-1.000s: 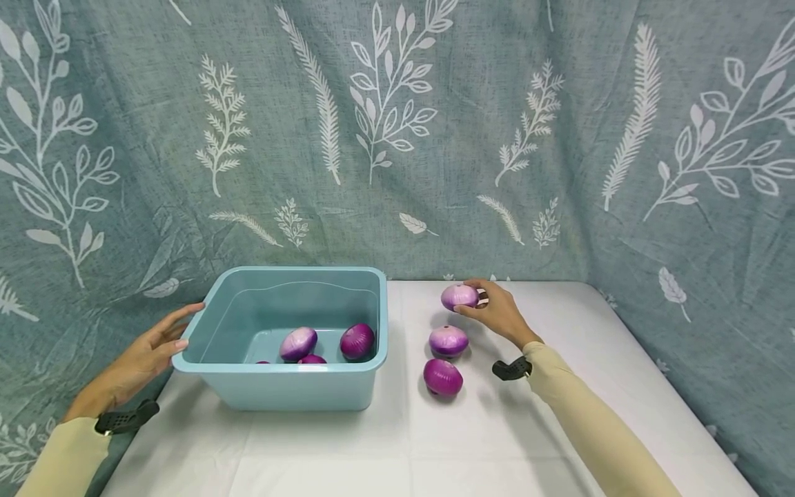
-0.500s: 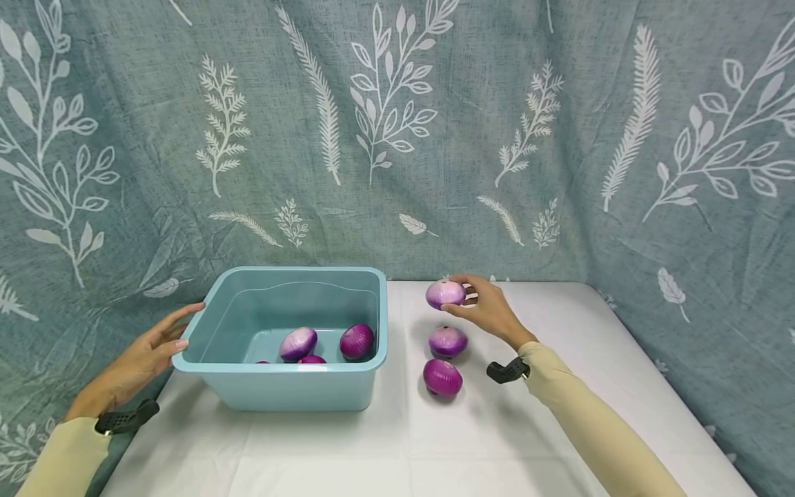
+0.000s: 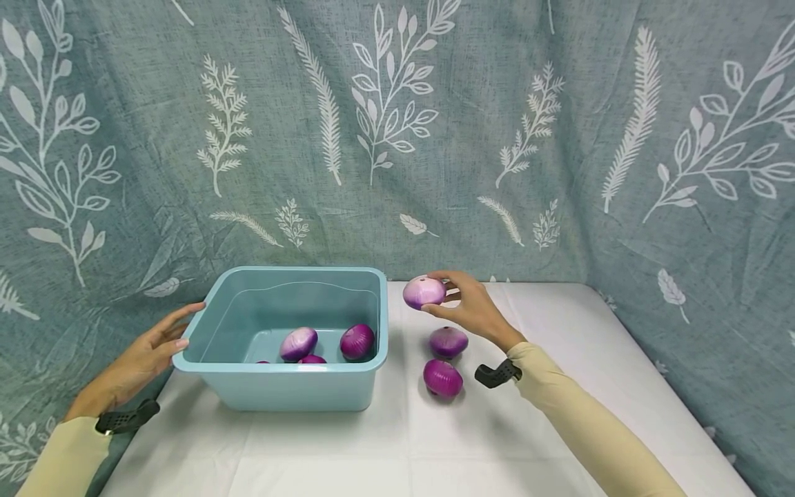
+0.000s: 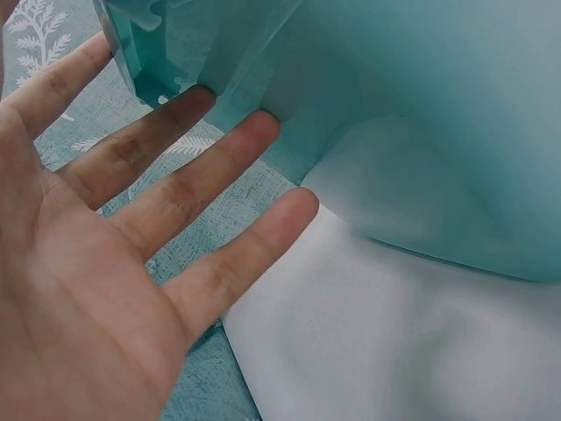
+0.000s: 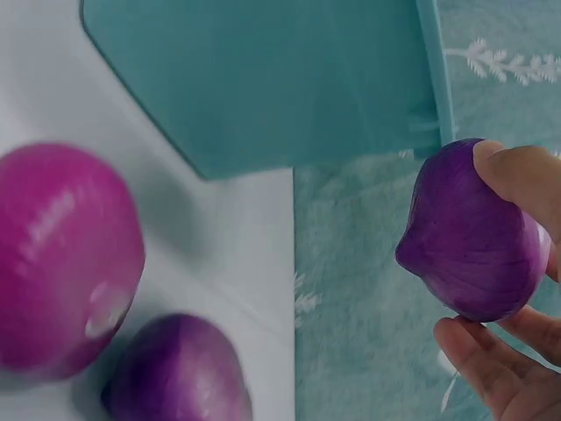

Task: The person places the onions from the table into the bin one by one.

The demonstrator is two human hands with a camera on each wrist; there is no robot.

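Note:
My right hand (image 3: 472, 304) pinches a pale purple-and-white onion (image 3: 425, 293) between thumb and fingers, raised above the table just right of the blue tub (image 3: 279, 368). The right wrist view shows this onion's (image 5: 478, 232) darker purple underside with its pointed tip. Fairly straight, spread fingers of my left hand (image 3: 145, 355) touch the tub's left side, the thumb at its rim. In the left wrist view, fingertips (image 4: 294, 210) lie along the outer wall. Inside the tub sit a two-tone onion (image 3: 299, 344), a magenta onion (image 3: 357, 342) and others partly hidden by the front wall.
Two more onions stand on the white table right of the tub: a two-tone onion (image 3: 448, 342) and, nearer, a magenta onion (image 3: 443, 378). A patterned green-grey curtain (image 3: 435, 138) hangs behind the table (image 3: 323, 449) and along its sides.
My right hand has carried the pale onion leftward and slightly up, toward the tub. My left hand, the tub and the other onions have stayed in place.

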